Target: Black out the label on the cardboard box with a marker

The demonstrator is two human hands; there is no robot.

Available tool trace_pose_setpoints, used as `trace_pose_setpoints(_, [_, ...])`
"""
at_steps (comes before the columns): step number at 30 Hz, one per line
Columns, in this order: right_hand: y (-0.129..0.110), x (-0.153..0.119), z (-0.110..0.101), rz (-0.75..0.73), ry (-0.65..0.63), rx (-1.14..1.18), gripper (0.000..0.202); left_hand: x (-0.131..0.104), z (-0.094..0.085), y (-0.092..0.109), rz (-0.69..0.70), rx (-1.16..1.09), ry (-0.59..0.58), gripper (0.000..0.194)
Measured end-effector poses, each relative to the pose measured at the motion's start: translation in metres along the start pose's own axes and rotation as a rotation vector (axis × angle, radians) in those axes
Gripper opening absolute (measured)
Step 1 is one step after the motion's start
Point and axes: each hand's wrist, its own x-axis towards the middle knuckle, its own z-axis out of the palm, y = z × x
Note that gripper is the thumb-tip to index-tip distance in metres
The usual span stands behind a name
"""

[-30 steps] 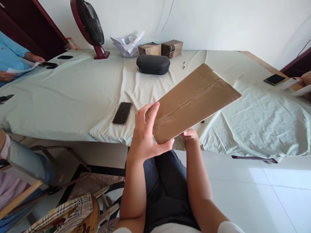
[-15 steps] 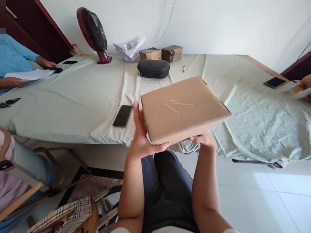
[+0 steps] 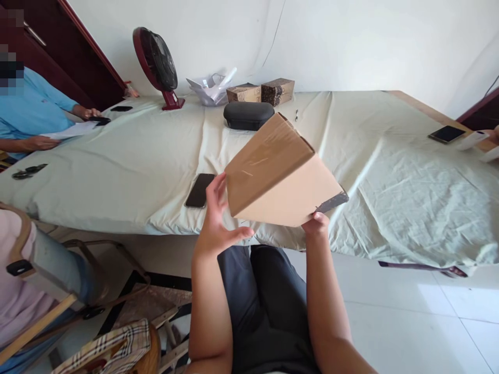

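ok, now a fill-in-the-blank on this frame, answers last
The right hand has its ____ beside the dark strip of the held box.
The phone by the left hand lies to the ____ of the held box.
The case is coloured ____.
Behind the case stand ____ small boxes.

thumb; left; black; two

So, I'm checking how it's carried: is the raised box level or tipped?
Tipped: the box shows two broad sloping faces, their shared edge slanting.

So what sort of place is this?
I can't be certain, but it looks like a shared workroom: a long cloth-covered table against a plain wall, a fan standing on it, and a blue-shirted person with papers at its left end.
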Motion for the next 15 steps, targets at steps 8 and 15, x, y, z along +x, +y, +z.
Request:
trace_pose_setpoints(8, [-0.035, -0.014, -0.026, -0.084, 0.048, -0.108, 0.062, -0.006, -0.012, -0.001, 0.026, -0.013, -0.128, 0.132])
trace_pose_setpoints(15, [-0.024, -0.003, 0.002, -0.195, 0.135, 0.115, 0.068, -0.004, 0.004, -0.006, -0.004, -0.013, -0.013, 0.139])
